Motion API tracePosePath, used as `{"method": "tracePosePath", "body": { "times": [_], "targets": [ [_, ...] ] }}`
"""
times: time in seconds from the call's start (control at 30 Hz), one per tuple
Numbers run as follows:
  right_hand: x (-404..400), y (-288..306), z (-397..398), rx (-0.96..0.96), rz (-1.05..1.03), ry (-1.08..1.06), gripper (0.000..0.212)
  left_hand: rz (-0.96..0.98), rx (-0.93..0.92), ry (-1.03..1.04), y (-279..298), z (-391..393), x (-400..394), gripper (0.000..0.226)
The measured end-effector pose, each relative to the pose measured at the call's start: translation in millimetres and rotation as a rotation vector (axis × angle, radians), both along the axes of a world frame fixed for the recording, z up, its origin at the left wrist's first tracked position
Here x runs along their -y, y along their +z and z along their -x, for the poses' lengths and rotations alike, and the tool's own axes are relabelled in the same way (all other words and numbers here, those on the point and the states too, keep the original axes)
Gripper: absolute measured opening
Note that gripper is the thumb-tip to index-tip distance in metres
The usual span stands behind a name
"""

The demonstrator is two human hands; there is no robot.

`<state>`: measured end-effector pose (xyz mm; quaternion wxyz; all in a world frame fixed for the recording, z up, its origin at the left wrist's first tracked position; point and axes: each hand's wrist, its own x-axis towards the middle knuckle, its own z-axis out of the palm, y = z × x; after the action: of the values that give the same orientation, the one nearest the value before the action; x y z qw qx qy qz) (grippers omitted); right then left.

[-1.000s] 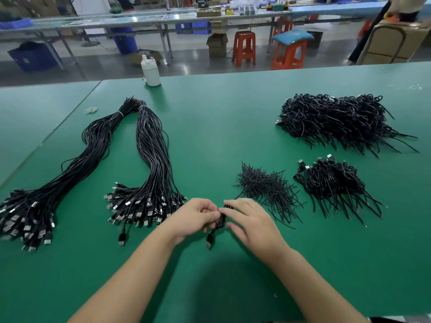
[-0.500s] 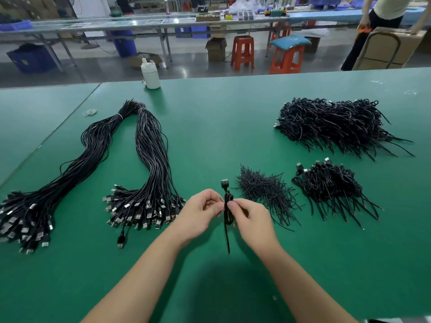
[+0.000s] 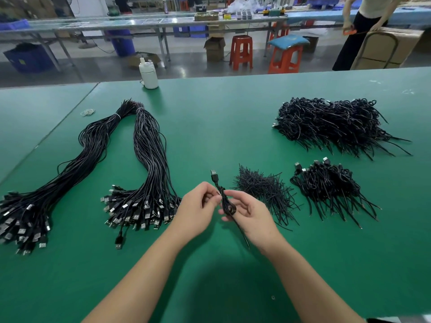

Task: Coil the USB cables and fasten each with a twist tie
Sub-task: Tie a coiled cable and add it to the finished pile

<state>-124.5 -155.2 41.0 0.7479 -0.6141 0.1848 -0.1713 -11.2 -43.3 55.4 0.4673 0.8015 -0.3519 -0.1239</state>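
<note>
Above the green table (image 3: 210,127), the right hand (image 3: 250,215) cradles a coiled cable (image 3: 227,205), plug up, while the left hand (image 3: 198,206) pinches near its neck, apparently to twist a tie, beside the tie pile (image 3: 263,190) kept within reach.

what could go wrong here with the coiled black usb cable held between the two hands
1. The coiled black USB cable rests across the right hand, whose fingers look fairly loose, so the loops could spring open before the tie is tight.
2. The left hand pinches near the top only; a slip there may undo the twist.
3. The loose pile of black twist ties lies right beside; the cable's dangling tail could snag it.
</note>
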Motion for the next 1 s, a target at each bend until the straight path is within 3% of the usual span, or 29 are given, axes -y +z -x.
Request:
{"method": "tracePosePath", "body": {
  "times": [0.1, 0.23, 0.3, 0.5, 0.6, 0.77, 1.0],
  "targets": [
    [2, -2, 1, -0.039, 0.108, -0.067, 0.031, -0.009, -0.116, -0.033, -1, -1, 1, 0.012],
    [7, -2, 2, -0.067, 0.272, -0.096, 0.018, -0.004, -0.097, -0.059, -1, 0, 0, 0.014],
    [7, -3, 2, -0.090, 0.240, -0.085, 0.007, -0.017, -0.009, -0.078, 1, 2, -1, 0.015],
    [7, -7, 3, -0.129, 0.187, -0.061, 0.013, -0.036, 0.298, -0.168, 11, 9, -2, 0.015],
    [6, -10, 0, -0.135, 0.085, -0.075, 0.020, -0.034, 0.343, -0.203, 11, 12, -2, 0.012],
    [5, -8, -1, -0.058, 0.032, -0.099, 0.010, -0.056, 0.291, -0.184, 9, 13, 1, 0.014],
    [5, -6, 3, 0.024, 0.059, -0.014, 0.032, -0.088, -0.038, -0.056, 2, 0, 4, 0.018]
  ]
}}
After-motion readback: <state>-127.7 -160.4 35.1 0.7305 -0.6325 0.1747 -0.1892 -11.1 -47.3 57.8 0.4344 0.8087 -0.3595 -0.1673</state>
